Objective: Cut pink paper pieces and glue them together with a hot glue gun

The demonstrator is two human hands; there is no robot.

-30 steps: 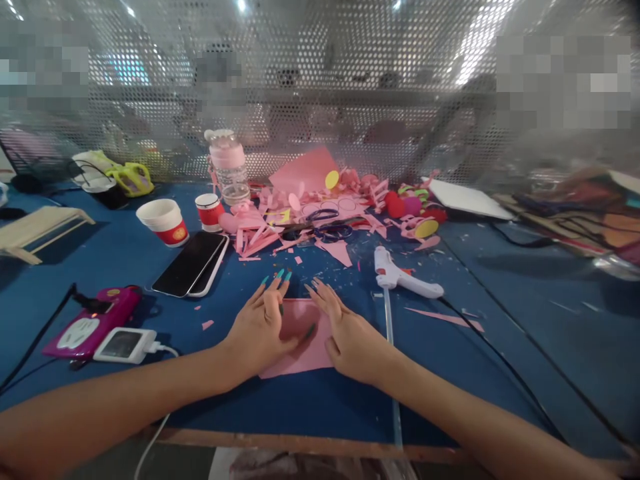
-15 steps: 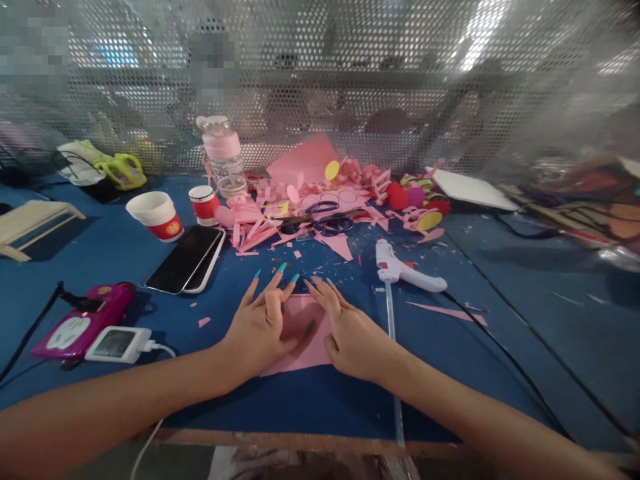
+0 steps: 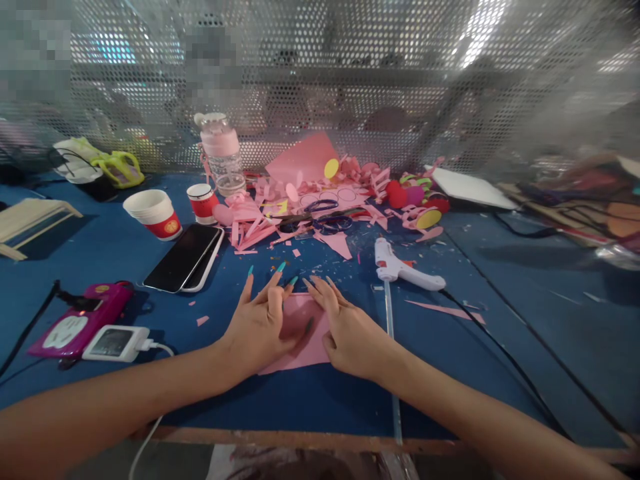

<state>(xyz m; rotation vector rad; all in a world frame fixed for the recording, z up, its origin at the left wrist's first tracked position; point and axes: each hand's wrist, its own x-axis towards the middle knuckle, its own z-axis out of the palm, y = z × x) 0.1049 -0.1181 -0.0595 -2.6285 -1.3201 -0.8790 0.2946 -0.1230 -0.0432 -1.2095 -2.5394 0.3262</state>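
Both hands, the left hand (image 3: 260, 327) and right hand (image 3: 347, 333), lie flat with fingers spread wide on a pink paper sheet (image 3: 300, 333) at the blue bench (image 3: 300, 400) front. Beyond lie a glue gun (image 3: 403, 270), phones (image 3: 184, 258) and pink scraps (image 3: 300, 213).

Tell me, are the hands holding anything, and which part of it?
Nothing is lifted. The left hand and right hand lie flat on the pink paper, pressing its left and right sides onto the blue table.
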